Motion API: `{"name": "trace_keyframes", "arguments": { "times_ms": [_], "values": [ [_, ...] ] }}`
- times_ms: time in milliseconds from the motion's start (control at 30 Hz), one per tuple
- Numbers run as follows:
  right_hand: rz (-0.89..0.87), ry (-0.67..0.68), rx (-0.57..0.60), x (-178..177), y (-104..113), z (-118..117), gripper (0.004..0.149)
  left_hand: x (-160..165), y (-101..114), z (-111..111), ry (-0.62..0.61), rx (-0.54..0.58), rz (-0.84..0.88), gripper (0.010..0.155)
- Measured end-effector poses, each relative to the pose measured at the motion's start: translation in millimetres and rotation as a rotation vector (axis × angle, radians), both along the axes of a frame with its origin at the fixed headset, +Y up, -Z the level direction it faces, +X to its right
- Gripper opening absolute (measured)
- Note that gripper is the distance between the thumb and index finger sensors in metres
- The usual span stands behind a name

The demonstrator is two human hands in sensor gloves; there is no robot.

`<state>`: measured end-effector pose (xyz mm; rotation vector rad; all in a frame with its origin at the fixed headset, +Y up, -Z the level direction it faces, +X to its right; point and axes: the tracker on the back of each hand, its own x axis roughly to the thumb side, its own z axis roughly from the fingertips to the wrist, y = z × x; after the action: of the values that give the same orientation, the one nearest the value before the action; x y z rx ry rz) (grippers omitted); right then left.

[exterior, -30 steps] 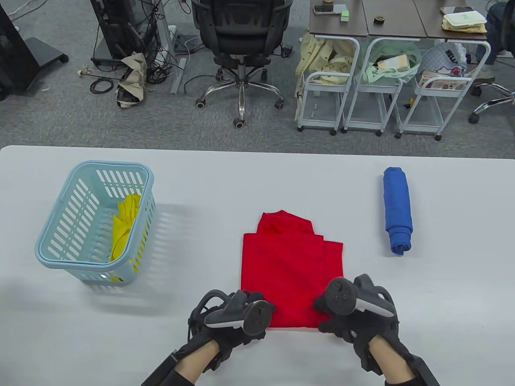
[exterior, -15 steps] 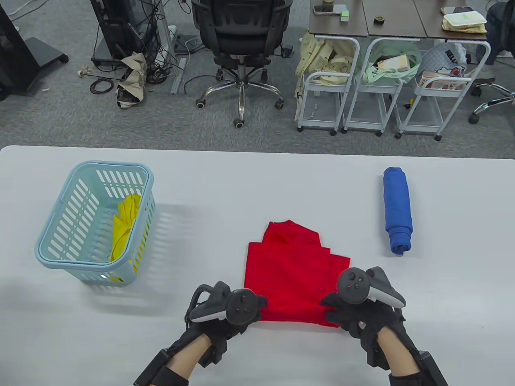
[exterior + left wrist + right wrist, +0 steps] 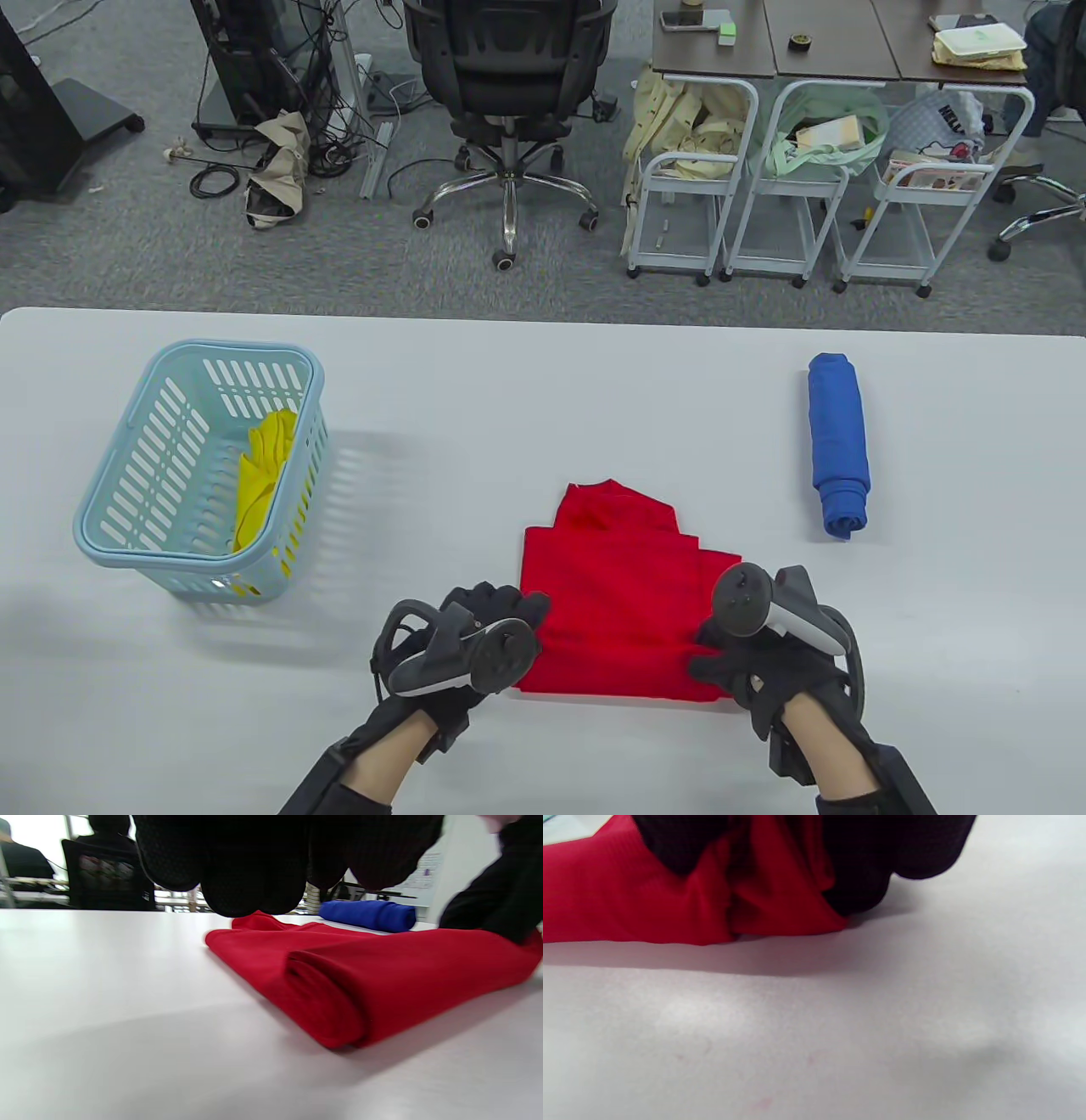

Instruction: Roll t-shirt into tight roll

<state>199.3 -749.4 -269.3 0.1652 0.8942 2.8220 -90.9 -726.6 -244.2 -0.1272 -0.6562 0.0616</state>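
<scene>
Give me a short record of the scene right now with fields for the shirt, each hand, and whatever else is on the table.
red t-shirt: folded, near edge rolled over once
left hand: at the roll's left end; grip unclear
right hand: fingers curled on the roll's right end
blue roll: finished, far right of the shirt
basket: light blue, at left, holds a yellow cloth
table: white

White plastic bag [image 3: 943, 119] in the far cart: dark printed letters, partly legible as "HELL". No other text is readable.
</scene>
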Motion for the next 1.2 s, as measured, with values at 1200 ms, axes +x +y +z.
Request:
{"name": "trace_keyframes", "arguments": {
  "times_ms": [1200],
  "values": [
    [-0.243, 0.235, 0.012, -25, -1, 9, 0.054, -26, -17, -25, 0.159, -0.069, -0.021, 0.049]
  ]
}}
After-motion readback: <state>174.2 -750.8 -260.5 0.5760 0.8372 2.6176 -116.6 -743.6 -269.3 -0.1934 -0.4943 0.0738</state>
